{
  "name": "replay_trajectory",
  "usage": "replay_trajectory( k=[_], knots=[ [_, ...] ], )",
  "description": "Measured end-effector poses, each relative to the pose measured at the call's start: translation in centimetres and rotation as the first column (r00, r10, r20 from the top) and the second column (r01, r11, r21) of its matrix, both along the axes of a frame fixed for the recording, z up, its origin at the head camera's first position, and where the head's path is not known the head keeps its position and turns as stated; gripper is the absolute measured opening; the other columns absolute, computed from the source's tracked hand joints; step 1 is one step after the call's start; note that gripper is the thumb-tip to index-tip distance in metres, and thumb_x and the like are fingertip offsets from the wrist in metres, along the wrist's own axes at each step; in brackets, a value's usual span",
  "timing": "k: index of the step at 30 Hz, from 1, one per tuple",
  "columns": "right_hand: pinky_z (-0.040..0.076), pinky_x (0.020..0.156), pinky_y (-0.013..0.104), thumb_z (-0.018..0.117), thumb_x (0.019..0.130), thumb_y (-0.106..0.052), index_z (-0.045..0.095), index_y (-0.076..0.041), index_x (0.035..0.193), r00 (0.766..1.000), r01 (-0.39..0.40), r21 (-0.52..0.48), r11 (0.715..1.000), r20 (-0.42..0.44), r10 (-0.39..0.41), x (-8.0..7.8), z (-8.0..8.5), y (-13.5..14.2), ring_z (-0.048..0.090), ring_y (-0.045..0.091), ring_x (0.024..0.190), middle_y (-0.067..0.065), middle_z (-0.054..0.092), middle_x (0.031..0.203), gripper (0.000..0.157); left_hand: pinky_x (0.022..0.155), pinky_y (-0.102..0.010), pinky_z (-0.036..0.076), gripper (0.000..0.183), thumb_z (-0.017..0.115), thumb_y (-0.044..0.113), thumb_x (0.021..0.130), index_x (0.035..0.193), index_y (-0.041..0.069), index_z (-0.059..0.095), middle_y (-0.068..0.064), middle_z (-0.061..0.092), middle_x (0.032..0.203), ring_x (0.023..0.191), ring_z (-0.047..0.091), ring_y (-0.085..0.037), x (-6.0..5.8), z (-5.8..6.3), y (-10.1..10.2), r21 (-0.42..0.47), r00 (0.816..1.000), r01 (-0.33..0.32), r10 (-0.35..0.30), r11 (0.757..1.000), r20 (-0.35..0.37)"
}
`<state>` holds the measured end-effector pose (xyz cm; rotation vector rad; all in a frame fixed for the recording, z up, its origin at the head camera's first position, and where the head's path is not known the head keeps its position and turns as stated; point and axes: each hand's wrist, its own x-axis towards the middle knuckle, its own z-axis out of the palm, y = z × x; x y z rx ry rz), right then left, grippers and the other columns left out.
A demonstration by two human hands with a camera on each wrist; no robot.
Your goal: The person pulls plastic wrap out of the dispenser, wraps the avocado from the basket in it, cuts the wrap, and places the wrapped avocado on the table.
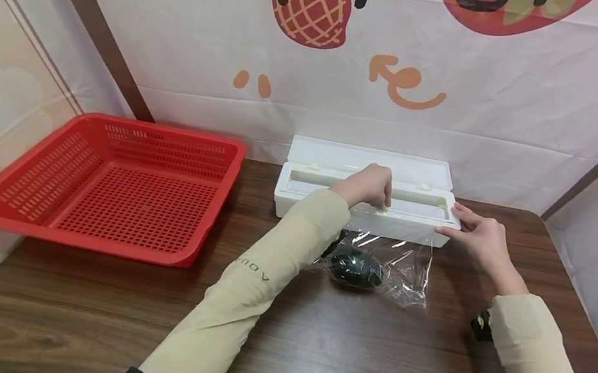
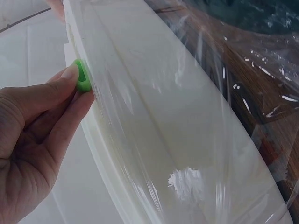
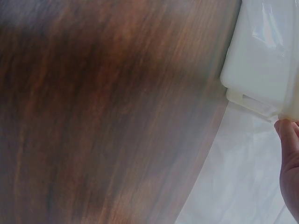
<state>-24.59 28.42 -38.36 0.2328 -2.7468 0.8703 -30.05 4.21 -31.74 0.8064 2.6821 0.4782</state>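
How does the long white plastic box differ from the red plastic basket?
The long white plastic box is narrow; the red plastic basket is broader. The box's front wall is solid; the basket's walls are full of holes. The box has a raised white lid; the basket shows none. The right hand holds the box's end; no hand touches the basket. Both containers stand on the brown wooden table.

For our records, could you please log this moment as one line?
left hand: pinches green slider on white box; right hand: grips box's right end; lid: open; clear film: over dark object
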Motion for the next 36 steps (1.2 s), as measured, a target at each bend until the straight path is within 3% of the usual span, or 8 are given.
replay_trajectory(
  k=[22, 25, 28, 29, 33, 36],
  knots=[
    [0.034, 0.065, 0.0, 0.08, 0.067, -0.026, 0.061, -0.001, 0.114, 1.0, -0.011, 0.0, 1.0, -0.023, 0.011, 0.1, 0.0, -0.1, 0.058, 0.03, 0.099, 0.013, 0.059, 0.115, 0.057, 0.067, -0.019, 0.045, 0.01, 0.071, 0.005, 0.076, 0.085, 0.008, 0.074, -0.002, 0.069, 0.093, 0.079, 0.054, -0.013, 0.0, -0.1, -0.6, 0.004, 1.0, 0.0, 0.0, 1.0, 0.01],
    [0.044, 0.071, 0.014, 0.08, 0.067, -0.026, 0.061, 0.0, 0.114, 1.0, -0.006, 0.0, 1.0, -0.021, 0.006, 0.1, 0.0, 0.0, 0.057, 0.031, 0.101, 0.013, 0.059, 0.116, 0.057, 0.068, -0.019, 0.045, 0.01, 0.071, 0.005, 0.076, 0.085, 0.009, 0.074, -0.002, 0.069, 0.093, 0.08, 0.055, -0.013, 0.0, -0.1, -0.7, -0.001, 1.0, 0.001, -0.001, 1.0, 0.007],
    [0.044, 0.077, 0.032, 0.08, 0.067, -0.025, 0.061, 0.0, 0.114, 1.0, -0.004, -0.004, 1.0, -0.019, 0.003, 0.1, 0.1, 0.0, 0.057, 0.032, 0.103, 0.014, 0.058, 0.116, 0.056, 0.069, -0.019, 0.046, 0.011, 0.071, 0.005, 0.076, 0.085, 0.009, 0.074, -0.002, 0.069, 0.092, 0.081, 0.055, -0.013, -0.1, -0.2, -0.7, 0.0, 1.0, 0.004, -0.004, 1.0, 0.003],
    [0.044, 0.077, 0.032, 0.08, 0.067, -0.025, 0.061, 0.0, 0.114, 1.0, -0.003, -0.005, 1.0, -0.017, 0.003, 0.1, 0.0, 0.0, 0.056, 0.031, 0.103, 0.014, 0.058, 0.116, 0.056, 0.068, -0.019, 0.046, 0.011, 0.071, 0.005, 0.076, 0.086, 0.009, 0.074, -0.002, 0.069, 0.093, 0.081, 0.055, -0.013, -0.1, -0.2, -0.8, 0.002, 1.0, 0.003, -0.003, 1.0, 0.005],
    [0.044, 0.073, 0.013, 0.08, 0.067, -0.026, 0.062, 0.0, 0.113, 1.0, -0.012, -0.008, 1.0, -0.025, 0.012, 0.0, -0.1, 0.0, 0.057, 0.031, 0.101, 0.013, 0.059, 0.116, 0.056, 0.068, -0.019, 0.046, 0.011, 0.07, 0.004, 0.076, 0.085, 0.008, 0.073, -0.003, 0.069, 0.093, 0.079, 0.055, -0.014, 0.1, -0.1, -0.9, 0.01, 1.0, -0.002, 0.002, 1.0, 0.011],
    [0.037, 0.068, 0.002, 0.08, 0.067, -0.026, 0.062, 0.0, 0.113, 0.999, -0.017, -0.006, 1.0, -0.034, 0.017, 0.0, -0.1, 0.0, 0.057, 0.031, 0.099, 0.013, 0.059, 0.115, 0.056, 0.069, -0.02, 0.046, 0.011, 0.071, 0.004, 0.075, 0.085, 0.008, 0.074, -0.003, 0.07, 0.092, 0.079, 0.056, -0.014, 0.2, 0.1, -1.1, 0.008, 1.0, -0.005, 0.005, 1.0, 0.005]
  ],
)
